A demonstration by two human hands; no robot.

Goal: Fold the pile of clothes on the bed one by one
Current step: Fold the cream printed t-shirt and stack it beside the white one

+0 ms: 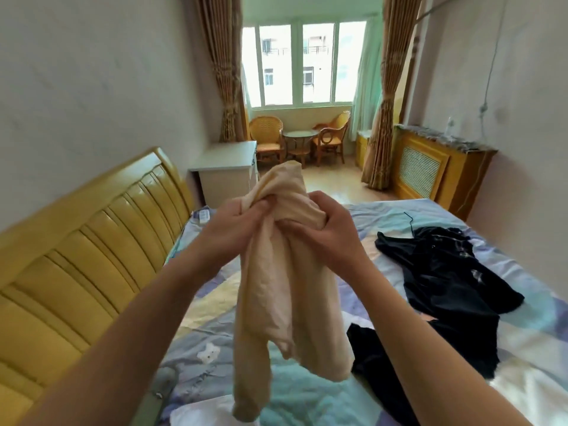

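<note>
L hand (242,216) & R hand (325,222) both grip cream garment (276,296), fingers curled; it hangs above bed (522,379). Black clothes (445,272) lie to the right.

Bright daylight from the window (302,63) (overexposed), wide-angle bending at edges, slightly soft.

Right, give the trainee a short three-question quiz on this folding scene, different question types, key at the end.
1. True or false: the cream garment lies flat on the bed.
2. Which hands grip the cream garment? A) the left hand only B) the right hand only C) both
3. Fill in: the dark clothes lie on the bed to the person's ____ side.

Key: 1 false, it hangs bunched from the hands above the bed; 2 C; 3 right.
</note>
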